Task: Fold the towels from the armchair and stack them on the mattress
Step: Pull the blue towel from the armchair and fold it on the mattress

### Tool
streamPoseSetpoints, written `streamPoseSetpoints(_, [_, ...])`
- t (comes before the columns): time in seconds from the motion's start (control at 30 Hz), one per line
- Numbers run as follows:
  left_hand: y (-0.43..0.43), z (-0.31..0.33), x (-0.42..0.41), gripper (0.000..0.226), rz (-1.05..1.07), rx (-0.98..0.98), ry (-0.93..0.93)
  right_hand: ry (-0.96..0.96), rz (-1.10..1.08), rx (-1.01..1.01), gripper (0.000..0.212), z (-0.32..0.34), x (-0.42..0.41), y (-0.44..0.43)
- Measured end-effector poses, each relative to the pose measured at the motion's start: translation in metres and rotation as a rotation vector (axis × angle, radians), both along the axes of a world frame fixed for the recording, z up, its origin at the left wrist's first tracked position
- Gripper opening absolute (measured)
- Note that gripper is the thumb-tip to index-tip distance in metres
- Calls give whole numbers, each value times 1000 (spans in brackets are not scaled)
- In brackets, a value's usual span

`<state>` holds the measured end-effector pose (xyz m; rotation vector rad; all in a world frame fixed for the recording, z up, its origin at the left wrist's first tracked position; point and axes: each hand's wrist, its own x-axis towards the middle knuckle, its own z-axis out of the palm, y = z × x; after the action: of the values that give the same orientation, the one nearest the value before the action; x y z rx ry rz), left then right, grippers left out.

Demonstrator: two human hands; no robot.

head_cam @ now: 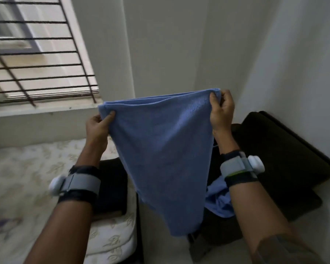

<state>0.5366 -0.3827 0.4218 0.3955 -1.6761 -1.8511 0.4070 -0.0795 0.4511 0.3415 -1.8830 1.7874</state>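
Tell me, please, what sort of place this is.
Most likely a home bedroom: a leaf-patterned mattress lies at left, a dark armchair stands in the corner, a barred window sits above the mattress, and a blue towel is held up.

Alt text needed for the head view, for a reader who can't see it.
A person's left hand and right hand pinch the top corners of a blue towel, holding it up in the air. More blue cloth lies on the dark armchair at right; a patterned mattress is at left.
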Motion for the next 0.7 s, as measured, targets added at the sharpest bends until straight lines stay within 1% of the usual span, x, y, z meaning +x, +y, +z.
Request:
streamPoseSetpoints(0.03, [0, 6, 0, 23, 14, -77, 16, 17, -65, 16, 23, 2, 0, -4])
streamPoseSetpoints(0.1, [-19, 27, 35, 9, 3, -194, 80, 91, -210, 18, 15, 5, 29, -34])
streamPoseSetpoints(0.13, [-43, 35, 77, 3, 8, -234, 101, 112, -268, 5, 13, 3, 64, -63])
streamPoseSetpoints(0.17, [-41, 43, 89, 3, 3, -242, 153, 144, -321, -1, 17, 9, 76, -63])
streamPoseSetpoints(0.2, [-53, 48, 120, 5, -22, -234, 196, 175, -358, -16, 19, 8, 103, -74])
streamPoseSetpoints(0.27, [-74, 54, 175, 12, -85, -207, 270, 232, -326, -64, 11, 7, 155, -87])
streamPoseSetpoints(0.3, [-88, 55, 199, 14, -102, -191, 289, 274, -298, -85, 9, 11, 178, -96])
streamPoseSetpoints(0.33, [-101, 58, 215, 14, -106, -184, 301, 317, -288, -77, 12, 18, 193, -108])
streamPoseSetpoints(0.4, [-136, 62, 231, 8, -28, -187, 237, 330, -277, -41, 16, 31, 206, -147])
streamPoseSetpoints(0.43, [-150, 62, 228, 5, 41, -166, 191, 285, -277, 2, 14, 35, 202, -167])
streamPoseSetpoints(0.47, [-167, 62, 227, 7, 117, -128, 150, 211, -265, 62, 16, 39, 199, -193])
streamPoseSetpoints(0.5, [-182, 62, 228, 12, 190, -104, 114, 120, -230, 93, 23, 38, 195, -219])
streamPoseSetpoints(0.57, [-199, 62, 226, 17, 285, -115, 107, 15, -181, 78, 29, 36, 187, -253])
streamPoseSetpoints(0.6, [-199, 64, 230, 17, 290, -142, 142, 25, -178, 50, 29, 35, 187, -257])
streamPoseSetpoints(0.7, [-228, 74, 268, 7, 289, -178, 272, 178, -174, -10, 26, 37, 203, -285])
